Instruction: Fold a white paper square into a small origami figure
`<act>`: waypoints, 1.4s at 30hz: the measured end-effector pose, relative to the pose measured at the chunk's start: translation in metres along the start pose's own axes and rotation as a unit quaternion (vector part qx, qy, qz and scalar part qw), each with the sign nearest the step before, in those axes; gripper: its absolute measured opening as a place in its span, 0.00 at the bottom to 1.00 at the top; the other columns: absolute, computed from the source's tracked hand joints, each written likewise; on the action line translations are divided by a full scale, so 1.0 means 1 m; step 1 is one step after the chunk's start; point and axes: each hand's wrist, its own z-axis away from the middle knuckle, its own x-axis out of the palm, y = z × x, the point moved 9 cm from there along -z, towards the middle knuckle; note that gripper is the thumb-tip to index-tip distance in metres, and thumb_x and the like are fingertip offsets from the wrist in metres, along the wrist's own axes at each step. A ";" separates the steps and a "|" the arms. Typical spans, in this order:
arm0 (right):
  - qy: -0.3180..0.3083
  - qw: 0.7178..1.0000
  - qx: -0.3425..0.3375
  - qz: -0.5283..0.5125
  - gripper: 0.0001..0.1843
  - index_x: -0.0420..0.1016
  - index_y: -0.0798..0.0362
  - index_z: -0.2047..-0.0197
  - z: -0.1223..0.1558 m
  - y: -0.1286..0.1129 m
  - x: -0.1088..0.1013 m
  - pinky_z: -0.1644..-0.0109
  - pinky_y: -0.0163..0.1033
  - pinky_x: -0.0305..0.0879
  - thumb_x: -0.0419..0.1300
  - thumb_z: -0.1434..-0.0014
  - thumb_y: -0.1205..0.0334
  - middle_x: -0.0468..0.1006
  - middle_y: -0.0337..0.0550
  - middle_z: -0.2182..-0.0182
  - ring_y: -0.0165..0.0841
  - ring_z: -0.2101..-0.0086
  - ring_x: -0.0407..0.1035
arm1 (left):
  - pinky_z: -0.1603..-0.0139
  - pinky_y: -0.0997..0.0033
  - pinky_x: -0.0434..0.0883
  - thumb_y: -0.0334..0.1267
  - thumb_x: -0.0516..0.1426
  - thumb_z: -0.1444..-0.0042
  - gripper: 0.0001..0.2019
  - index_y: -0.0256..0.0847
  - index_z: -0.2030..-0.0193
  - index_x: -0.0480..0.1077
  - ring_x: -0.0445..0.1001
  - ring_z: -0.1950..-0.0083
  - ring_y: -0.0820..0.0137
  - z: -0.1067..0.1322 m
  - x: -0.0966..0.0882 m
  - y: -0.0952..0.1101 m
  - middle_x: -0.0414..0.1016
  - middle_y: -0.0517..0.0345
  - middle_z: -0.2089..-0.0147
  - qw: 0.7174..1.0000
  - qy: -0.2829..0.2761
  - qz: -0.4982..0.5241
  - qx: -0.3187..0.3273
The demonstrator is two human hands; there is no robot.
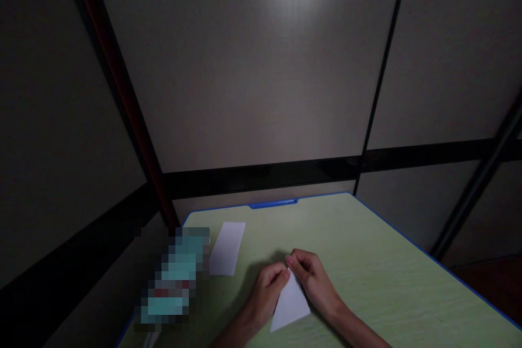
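A white sheet of paper [290, 305] hangs between my hands over the front part of the table, narrow at the top and wider toward me. My left hand [269, 288] pinches its upper end from the left, thumb on top. From the right, my right hand [312, 277] grips the same end with thumb and curled fingers, close beside the left thumb. The fingers hide the paper's top edge. Farther off to the left, a second white piece of paper [227, 248] lies flat on the table.
The pale green table [346, 239] has a blue rim and a blue handle-like strip [274, 204] at its far edge. A blurred-out teal object [175, 274] is at the left, with a pale cable [151, 336] below it. Grey panels [261, 65] stand behind the table.
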 end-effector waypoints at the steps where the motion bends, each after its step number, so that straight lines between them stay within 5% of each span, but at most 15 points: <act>1: -0.002 1.000 -0.002 -0.001 0.17 0.53 0.55 0.88 -0.001 0.000 0.001 0.82 0.30 0.41 0.53 0.56 0.55 0.49 0.31 0.87 0.23 0.83 0.45 | 0.82 0.78 0.47 0.48 0.50 0.61 0.16 0.38 0.85 0.53 0.48 0.81 0.79 0.000 0.000 0.001 0.48 0.68 0.84 1.000 0.001 -0.002 0.000; 4: 0.016 1.000 -0.005 -0.024 0.16 0.55 0.55 0.88 -0.007 0.003 -0.011 0.82 0.30 0.41 0.54 0.57 0.56 0.51 0.31 0.88 0.23 0.84 0.46 | 0.82 0.78 0.47 0.46 0.50 0.60 0.15 0.39 0.86 0.52 0.48 0.81 0.79 0.003 -0.001 0.002 0.48 0.68 0.85 1.000 0.009 -0.022 0.001; 9: 0.251 0.959 0.015 -0.131 0.15 0.54 0.53 0.87 -0.019 0.017 -0.111 0.84 0.31 0.39 0.55 0.62 0.54 0.52 0.29 0.91 0.23 0.88 0.46 | 0.82 0.78 0.47 0.37 0.47 0.57 0.13 0.39 0.88 0.52 0.49 0.83 0.80 0.014 0.002 -0.001 0.48 0.68 0.87 0.995 -0.019 -0.094 0.011; 13: 0.284 0.949 0.006 -0.134 0.16 0.52 0.52 0.87 -0.023 0.022 -0.144 0.85 0.30 0.40 0.55 0.62 0.53 0.50 0.28 0.91 0.22 0.88 0.45 | 0.86 0.79 0.45 0.34 0.46 0.58 0.12 0.40 0.89 0.50 0.46 0.87 0.81 0.009 -0.007 -0.011 0.45 0.70 0.89 0.997 0.017 -0.078 -0.004; 16: 0.226 0.965 0.019 -0.131 0.15 0.55 0.53 0.86 -0.023 0.027 -0.114 0.85 0.30 0.40 0.56 0.61 0.55 0.52 0.29 0.90 0.22 0.87 0.47 | 0.89 0.79 0.43 0.36 0.45 0.57 0.11 0.41 0.88 0.50 0.43 0.90 0.82 0.002 -0.019 -0.015 0.45 0.72 0.92 0.997 0.065 -0.023 -0.018; 18: 0.122 0.986 0.028 -0.111 0.15 0.54 0.54 0.85 -0.022 0.026 -0.074 0.85 0.29 0.40 0.54 0.57 0.55 0.51 0.29 0.89 0.22 0.87 0.46 | 0.89 0.80 0.43 0.37 0.44 0.57 0.11 0.40 0.87 0.52 0.44 0.91 0.82 0.000 -0.021 -0.012 0.46 0.72 0.92 0.997 0.076 0.003 -0.010; 23: 0.009 0.999 0.016 -0.046 0.17 0.51 0.54 0.85 -0.010 0.016 -0.022 0.85 0.29 0.40 0.50 0.54 0.54 0.49 0.29 0.88 0.21 0.86 0.45 | 0.88 0.80 0.45 0.40 0.46 0.56 0.11 0.39 0.85 0.55 0.47 0.89 0.82 0.003 -0.008 -0.010 0.49 0.71 0.91 0.999 0.022 0.000 -0.024; 42: -0.035 0.999 -0.003 -0.019 0.16 0.51 0.54 0.85 0.000 0.007 0.000 0.83 0.28 0.42 0.50 0.53 0.56 0.49 0.30 0.86 0.22 0.84 0.46 | 0.81 0.79 0.49 0.38 0.47 0.56 0.12 0.39 0.85 0.49 0.48 0.80 0.79 0.005 -0.010 0.002 0.46 0.67 0.83 0.993 0.042 -0.105 0.036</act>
